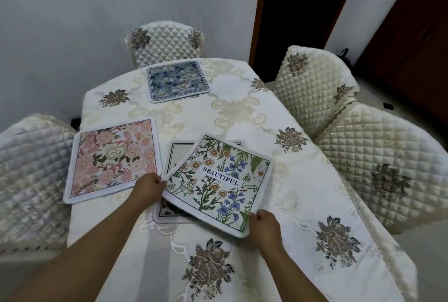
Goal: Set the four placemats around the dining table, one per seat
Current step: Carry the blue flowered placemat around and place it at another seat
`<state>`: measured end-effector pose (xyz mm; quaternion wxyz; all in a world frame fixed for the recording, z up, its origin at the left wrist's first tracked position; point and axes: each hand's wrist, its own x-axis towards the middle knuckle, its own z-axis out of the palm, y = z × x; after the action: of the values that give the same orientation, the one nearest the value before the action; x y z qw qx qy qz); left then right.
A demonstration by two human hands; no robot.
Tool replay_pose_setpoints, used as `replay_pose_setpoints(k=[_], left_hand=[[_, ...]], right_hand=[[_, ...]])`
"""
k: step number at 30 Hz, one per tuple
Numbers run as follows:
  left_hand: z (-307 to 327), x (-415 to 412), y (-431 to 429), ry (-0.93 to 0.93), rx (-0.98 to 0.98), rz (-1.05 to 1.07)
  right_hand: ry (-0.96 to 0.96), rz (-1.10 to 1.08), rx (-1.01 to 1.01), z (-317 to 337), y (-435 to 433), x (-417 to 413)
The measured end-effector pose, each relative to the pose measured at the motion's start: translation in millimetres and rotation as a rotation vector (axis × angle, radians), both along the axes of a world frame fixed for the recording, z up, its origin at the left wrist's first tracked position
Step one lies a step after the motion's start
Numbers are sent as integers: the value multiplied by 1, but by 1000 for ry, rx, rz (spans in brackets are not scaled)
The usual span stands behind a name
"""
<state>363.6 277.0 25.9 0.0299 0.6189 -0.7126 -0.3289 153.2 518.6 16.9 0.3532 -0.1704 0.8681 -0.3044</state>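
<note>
I hold a white placemat with wildflowers and the word BEAUTIFUL (218, 185) tilted just above the table. My left hand (149, 187) pinches its left corner and my right hand (264, 225) grips its near corner. Beneath it lies a fourth placemat (173, 158) with a dark line border, mostly covered. A pink floral placemat (114, 158) lies flat at the table's left side. A blue floral placemat (178, 81) lies at the far end in front of the far chair.
The table (242, 112) wears a cream embroidered cloth. Quilted chairs stand at the far end (164, 44), on the left (29, 175), and two on the right (312, 86) (383, 163). A grey wall is behind, a dark doorway at the right.
</note>
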Motion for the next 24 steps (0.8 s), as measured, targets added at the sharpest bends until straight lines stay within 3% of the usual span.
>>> replay_pose_setpoints(k=[11,24], left_hand=[[82,-36,150,217,-210,-153],[169,-260,429,382,-245,-339]], right_hand=[[356,-46,-80,72,99,-79],[614,-157,-100,180,403,-298]])
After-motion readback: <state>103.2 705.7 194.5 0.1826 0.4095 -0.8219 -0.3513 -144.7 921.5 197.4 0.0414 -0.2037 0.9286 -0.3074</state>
